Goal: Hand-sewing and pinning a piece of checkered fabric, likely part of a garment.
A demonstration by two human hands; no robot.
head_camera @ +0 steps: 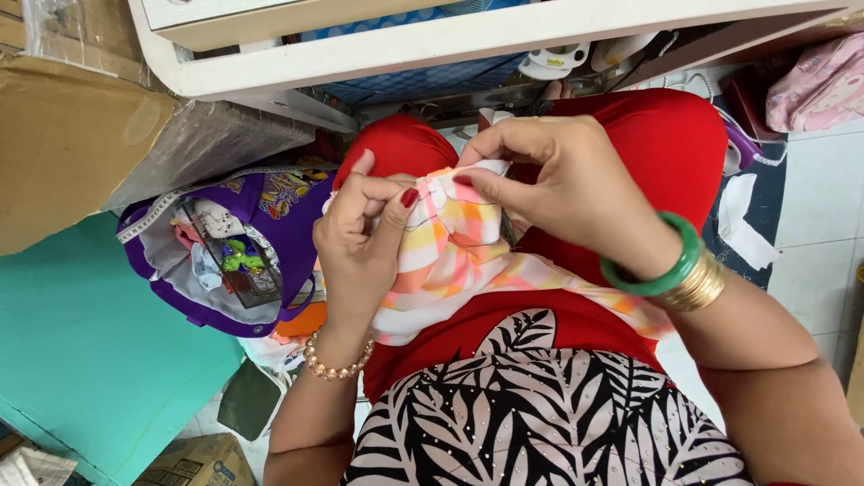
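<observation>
— What have the hands got hold of?

— Both pinch the same piece of checked cloth [450, 252], in orange, pink, yellow and white. The left hand [360, 243] has its thumb and forefinger closed tight on a bunched fold at the cloth's upper left edge. The right hand [549, 184] has its fingertips pressed shut on the top of the fold, just beside the left thumb.

— And where does the cloth lie?

— Held up over the person's lap, above the red trousers [657, 135]; its lower end trails across to the right under the right wrist. That wrist wears a green bangle [670, 270] and gold bangles [706, 286]; the left wrist has a bead bracelet [337, 364].

— Any packages or labels about?

— To the left of the left hand stands an open purple bag [270, 216] with a coloured pattern, a measuring tape over its rim and small scraps inside. Further left, a brown cardboard box [63, 144] sits above a teal surface [90, 360]. At the bottom left corner there is another printed cardboard carton [198, 461]. A white shelf frame [450, 45] runs across the top, with a small white object bearing a label [553, 61] under it. At the top right lies a pink printed bundle [823, 85].
</observation>
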